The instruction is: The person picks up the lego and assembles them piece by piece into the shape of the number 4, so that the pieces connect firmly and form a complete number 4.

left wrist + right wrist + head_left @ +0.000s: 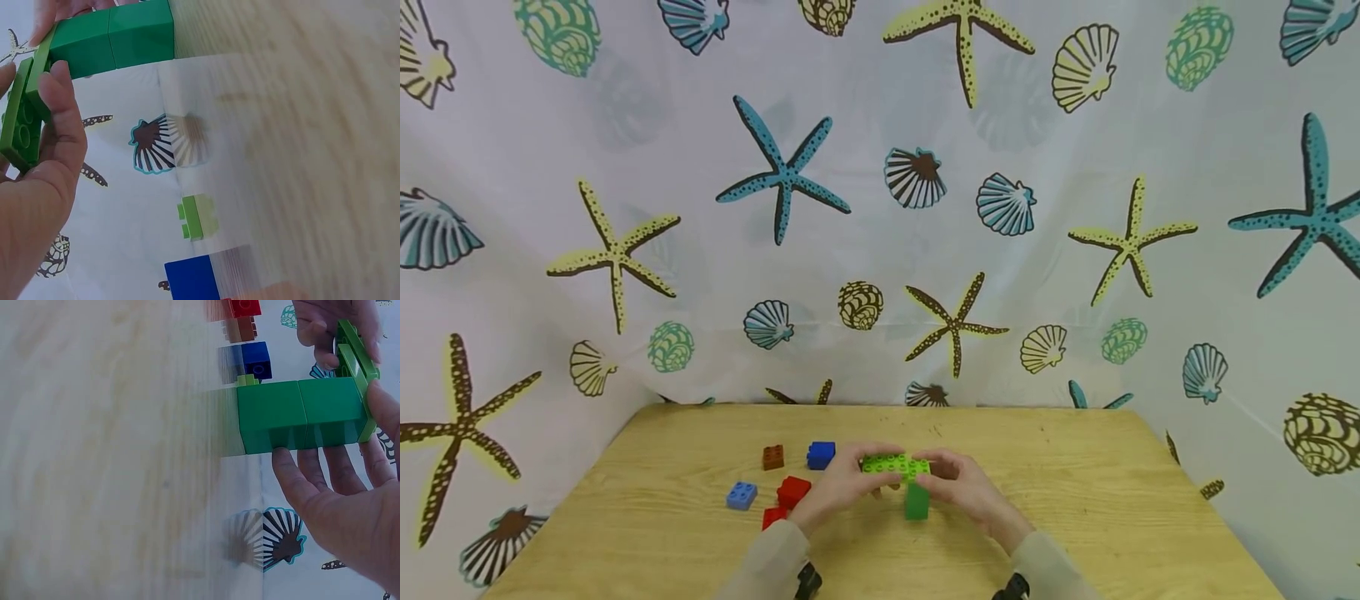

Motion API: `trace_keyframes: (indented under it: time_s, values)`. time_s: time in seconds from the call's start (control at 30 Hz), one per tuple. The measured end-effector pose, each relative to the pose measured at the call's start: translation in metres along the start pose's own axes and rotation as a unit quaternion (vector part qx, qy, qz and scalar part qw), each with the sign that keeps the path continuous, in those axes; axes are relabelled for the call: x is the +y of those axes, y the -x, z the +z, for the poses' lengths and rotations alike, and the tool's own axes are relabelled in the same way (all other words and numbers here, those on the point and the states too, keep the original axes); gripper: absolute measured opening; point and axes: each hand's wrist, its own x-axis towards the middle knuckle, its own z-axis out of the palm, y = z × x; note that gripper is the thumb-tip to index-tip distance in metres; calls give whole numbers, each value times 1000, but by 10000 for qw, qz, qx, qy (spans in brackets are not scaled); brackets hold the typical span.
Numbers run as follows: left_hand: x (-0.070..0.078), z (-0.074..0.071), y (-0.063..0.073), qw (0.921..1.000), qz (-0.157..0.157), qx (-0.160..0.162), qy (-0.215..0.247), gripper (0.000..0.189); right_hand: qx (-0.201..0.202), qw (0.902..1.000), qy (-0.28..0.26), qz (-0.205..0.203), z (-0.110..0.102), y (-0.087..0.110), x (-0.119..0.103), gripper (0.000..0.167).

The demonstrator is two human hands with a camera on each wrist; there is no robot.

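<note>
Two dark green toy building bricks (303,415) stand stacked upright on the table, with a thin lime green brick across their top. My right hand (966,483) grips this stack, its fingers (294,478) along the side and the thumb at the lime top. In my left hand (846,479) a longer lime green brick (883,464) is pinched between thumb and fingers. It overlaps the top of the stack, its hollow underside showing in the left wrist view. Both hands are close together over the middle of the table.
Left of the hands lie a blue brick (821,455), a brown brick (772,457), a light blue brick (742,496) and red bricks (793,492). A small lime green brick (192,217) sits near the blue one. Behind the wooden table (1075,475) hangs a shell-patterned curtain (865,250).
</note>
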Motion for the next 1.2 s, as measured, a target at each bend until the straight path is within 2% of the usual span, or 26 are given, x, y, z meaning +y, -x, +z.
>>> trace_keyframes:
  time_s: [0.27,0.4,0.87,1.2]
  values:
    - [-1,5,-1,9981,-64,-53,603,47,-23,10000,26,-28,1,0,3,49]
    - [-1,6,-1,9969,-141,27,776,47,-6,10000,14,-19,0,1,2,49]
    - [0,9,-5,9973,-233,349,606,38,32,10000,52,-1,1,2,1,48]
    - [1,12,-6,9967,-249,435,641,37,7,10000,35,-27,-1,2,1,48]
